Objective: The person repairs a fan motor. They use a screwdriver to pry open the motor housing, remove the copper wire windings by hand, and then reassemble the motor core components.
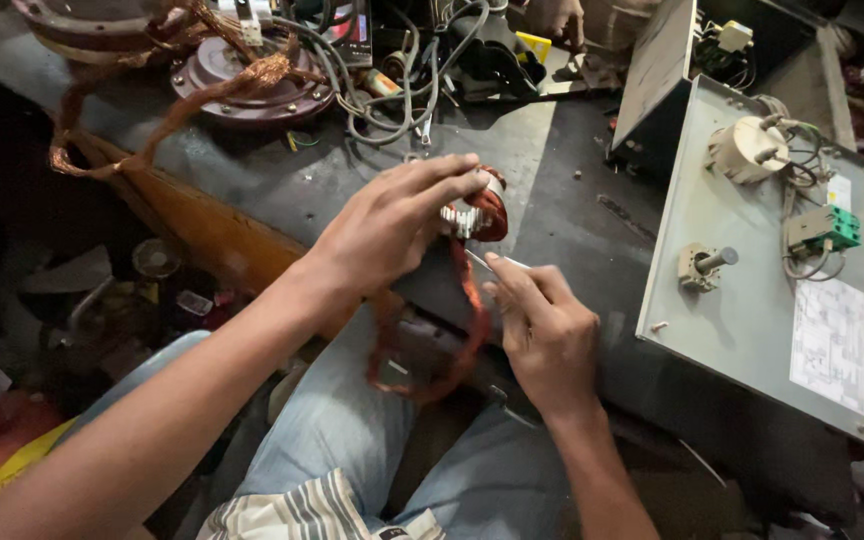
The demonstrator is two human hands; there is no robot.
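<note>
At far left, loose copper windings (102, 140) trail off the bench (572, 200) edge, near a round maroon housing (242, 75) and a tangle of grey cables (392, 90). The left hand (392, 225) reaches in from there, its fingers closed over a small stator core (472, 212) at the bench's front edge; a copper coil (452, 340) hangs from the core in a loop down over the knees. Just right of it, the right hand (547, 330) pinches a thin metal blade (497, 263), tip pointing at the core's underside. Further right lies a grey panel (752, 300) with a knob, a white round part and a green terminal block (837, 228).

The core looks dense and rigid, probably heavy for its bulk, with toothed edges that give a sure hold around the rim. The coil looks soft and springy, its thin wire easily kinked or scraped, so it is likely best supported by the core rather than pulled by the strands
</note>
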